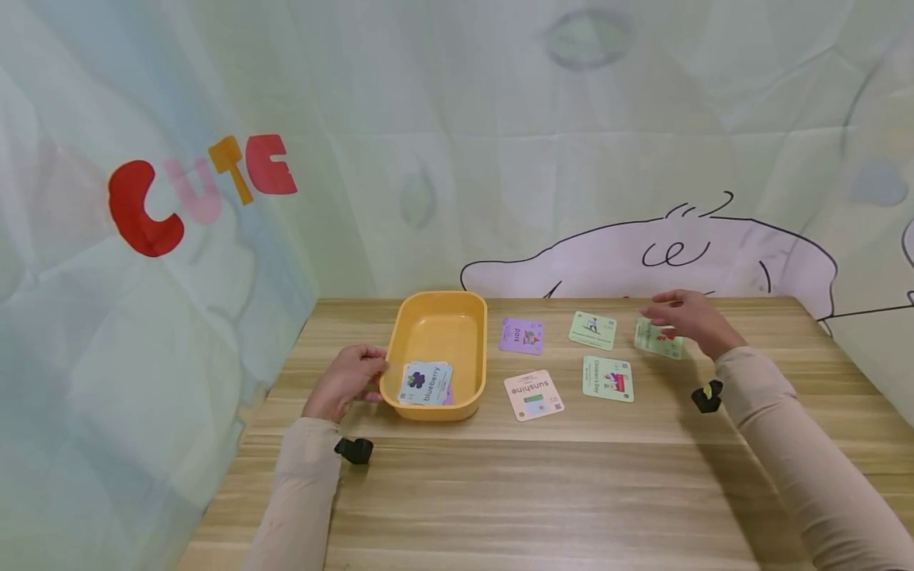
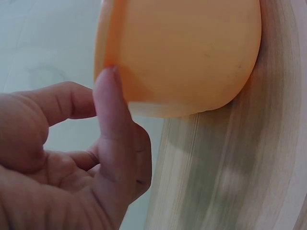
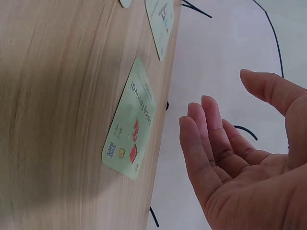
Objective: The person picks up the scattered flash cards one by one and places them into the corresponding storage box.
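Observation:
My left hand [image 1: 346, 382] pinches the near left rim of a yellow plastic bin [image 1: 481, 349]; in the left wrist view, thumb and index finger meet at the wall of that bin [image 2: 187, 52]. Inside it, at the near end, lies a small pile of cards with a blueberry card [image 1: 431, 385] on top. Over at the right, my right hand [image 1: 694, 323] hovers above a green Spring Festival card [image 1: 648, 339], partly covering it in the head view. The right wrist view has this hand [image 3: 235, 158] with fingers spread and nothing held, apart from the card [image 3: 129, 125].
Between bin and right hand lie a purple park card [image 1: 520, 336], a peach sunshine card [image 1: 534, 395], a green Children's Day card [image 1: 608, 378] and another green card [image 1: 593, 331]. The wooden table [image 1: 543, 492] meets a printed curtain [image 1: 400, 174] behind and at the left.

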`<control>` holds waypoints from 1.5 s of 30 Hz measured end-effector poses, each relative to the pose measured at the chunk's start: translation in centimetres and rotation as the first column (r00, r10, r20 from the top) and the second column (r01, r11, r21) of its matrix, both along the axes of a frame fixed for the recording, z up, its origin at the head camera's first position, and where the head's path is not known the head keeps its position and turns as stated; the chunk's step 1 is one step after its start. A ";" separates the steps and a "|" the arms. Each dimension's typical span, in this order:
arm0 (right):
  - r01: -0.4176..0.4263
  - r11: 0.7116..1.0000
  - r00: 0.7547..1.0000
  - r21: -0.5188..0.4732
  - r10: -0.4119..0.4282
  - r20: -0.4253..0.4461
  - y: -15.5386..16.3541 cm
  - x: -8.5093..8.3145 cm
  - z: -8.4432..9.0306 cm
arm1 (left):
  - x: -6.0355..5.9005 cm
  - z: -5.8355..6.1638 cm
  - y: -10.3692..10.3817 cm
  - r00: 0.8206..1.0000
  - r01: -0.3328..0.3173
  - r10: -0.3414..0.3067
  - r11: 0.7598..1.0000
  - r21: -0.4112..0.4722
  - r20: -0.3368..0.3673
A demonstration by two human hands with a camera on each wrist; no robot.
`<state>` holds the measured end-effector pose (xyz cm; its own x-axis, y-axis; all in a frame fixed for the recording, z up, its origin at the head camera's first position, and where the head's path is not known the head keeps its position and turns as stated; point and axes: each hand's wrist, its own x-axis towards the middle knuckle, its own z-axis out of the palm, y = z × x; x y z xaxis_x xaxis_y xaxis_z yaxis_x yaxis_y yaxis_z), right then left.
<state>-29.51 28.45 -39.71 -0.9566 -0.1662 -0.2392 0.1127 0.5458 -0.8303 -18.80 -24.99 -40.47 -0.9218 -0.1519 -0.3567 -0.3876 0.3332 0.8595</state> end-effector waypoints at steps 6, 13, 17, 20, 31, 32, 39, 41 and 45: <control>-0.009 1.000 1.000 0.023 0.009 -0.012 0.4 -0.3 -0.2 | 0.0 0.0 0.0 1.000 -0.001 0.001 1.000 -0.003 -0.001; 0.002 0.995 1.000 0.096 0.001 -0.023 0.7 -0.5 -0.5 | 0.1 -0.1 -0.1 1.000 0.008 -0.008 1.000 0.003 -0.015; 0.014 0.992 1.000 0.125 -0.012 -0.016 0.7 -0.7 -0.7 | 0.2 -0.1 -0.1 1.000 0.015 -0.015 1.000 0.005 -0.022; 0.006 0.990 1.000 0.140 -0.004 -0.018 0.8 -0.9 -0.8 | 0.2 -0.1 -0.2 1.000 0.018 -0.018 1.000 0.007 -0.021; -0.037 0.976 0.999 0.215 0.036 0.008 1.0 -1.2 -0.9 | 0.1 -0.1 -0.2 1.000 0.008 -0.008 1.000 -0.002 -0.005; -0.040 0.975 0.999 0.220 0.039 0.008 1.0 -1.2 -0.9 | 0.1 -0.1 -0.2 1.000 0.007 -0.007 1.000 -0.002 -0.004; -0.065 0.964 0.998 0.257 0.060 0.028 1.2 -1.3 -1.2 | 0.1 0.0 -0.1 1.000 0.015 -0.015 1.000 0.002 -0.012; -0.069 0.963 0.997 0.259 0.061 0.039 1.2 -1.4 -1.3 | 0.1 0.0 -0.1 1.000 0.015 -0.015 1.000 0.001 -0.010; -0.080 0.962 0.996 0.260 0.070 0.048 1.3 -1.6 -1.6 | 0.1 0.1 -0.1 1.000 0.006 -0.006 1.000 -0.003 0.000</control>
<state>-31.11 29.73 -41.27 -0.9330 -0.1643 -0.3202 0.0919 0.7514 -0.6534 -18.68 -25.14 -40.41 -0.9224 -0.1480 -0.3566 -0.3861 0.3383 0.8582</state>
